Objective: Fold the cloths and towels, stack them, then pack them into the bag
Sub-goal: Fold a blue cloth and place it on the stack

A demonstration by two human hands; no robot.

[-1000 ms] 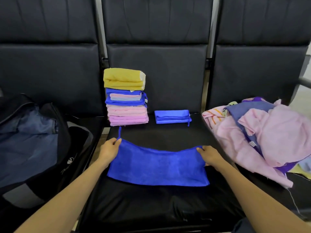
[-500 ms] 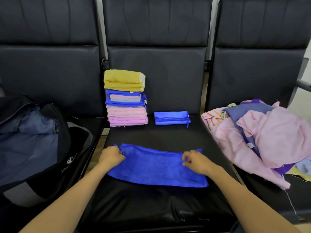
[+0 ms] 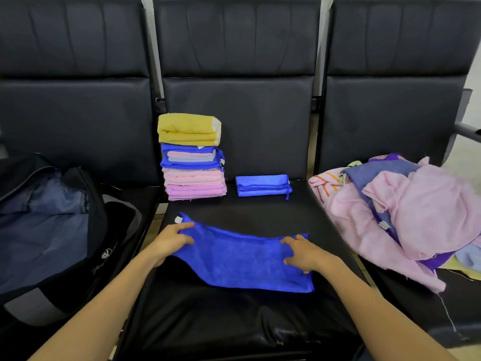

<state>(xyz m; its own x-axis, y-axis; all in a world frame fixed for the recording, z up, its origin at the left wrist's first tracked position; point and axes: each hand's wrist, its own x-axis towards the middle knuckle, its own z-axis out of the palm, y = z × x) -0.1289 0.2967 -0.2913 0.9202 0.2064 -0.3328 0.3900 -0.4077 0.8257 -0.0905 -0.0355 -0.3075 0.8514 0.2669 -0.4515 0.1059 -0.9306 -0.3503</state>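
Note:
A bright blue cloth (image 3: 239, 259), folded to a long strip, lies across the middle seat. My left hand (image 3: 171, 241) grips its left end, which is raised a little off the seat. My right hand (image 3: 302, 252) holds its right end, fingers over the top edge. Behind it at the seat's back stands a stack of folded towels (image 3: 192, 157), yellow on top, then blue and pink. A single folded blue cloth (image 3: 263, 185) lies to the right of the stack. An open dark bag (image 3: 52, 225) sits on the left seat.
A loose heap of unfolded pink, blue and striped cloths (image 3: 406, 212) covers the right seat. The black seat cushion (image 3: 234, 321) runs on toward me in front of the blue cloth. A metal armrest (image 3: 468, 128) sticks out at the far right.
Both hands have shifted along the blue cloth's ends. The left end has lifted off the seat and its white tag now shows. The right hand moved back out toward the right corner.

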